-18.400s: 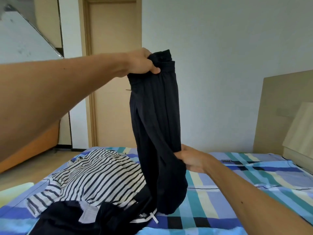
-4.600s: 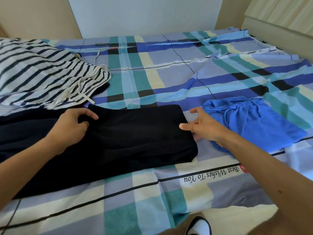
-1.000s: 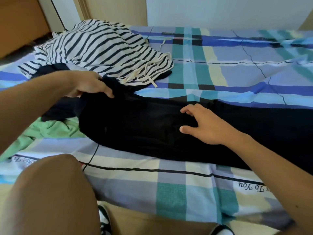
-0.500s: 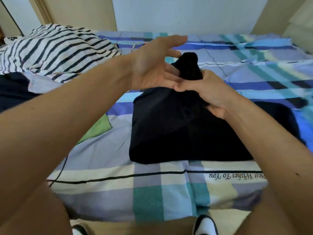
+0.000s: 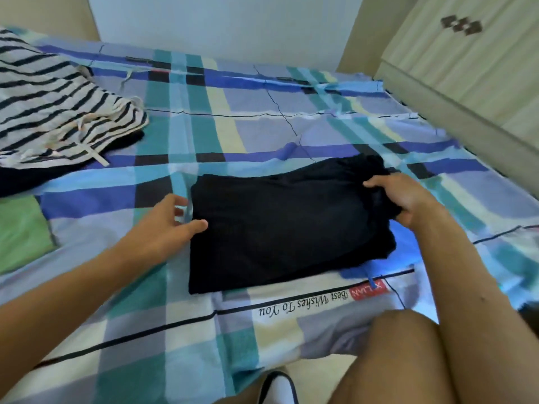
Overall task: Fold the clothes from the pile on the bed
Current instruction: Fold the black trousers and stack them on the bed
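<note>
A person's bare knee and the toe of a black-and-white shoe filled the bottom of the view, hard against the near edge of a bed covered in a plaid sheet of blue, teal, lilac and cream. Upside-down lettering on the sheet read "Best Wishes To You", beside a red label.

Just beyond the lettering, a folded black garment lay flat on the bed as a rough rectangle. The left hand was at its left edge with the fingers spread and relaxed, the thumb tip touching the fabric. The right hand had its fingers curled over the garment's far right corner, gripping the bunched cloth there. A blue garment showed from under the black one's right side.

At the left edge of the view a green cloth lay flat on the sheet. Farther back on the left, a black-and-white striped garment with pale drawstrings sat heaped over a dark cloth, well apart from the folded piece.

A pale wooden unit stood along the bed's right side, and a pale wall closed the far end.
</note>
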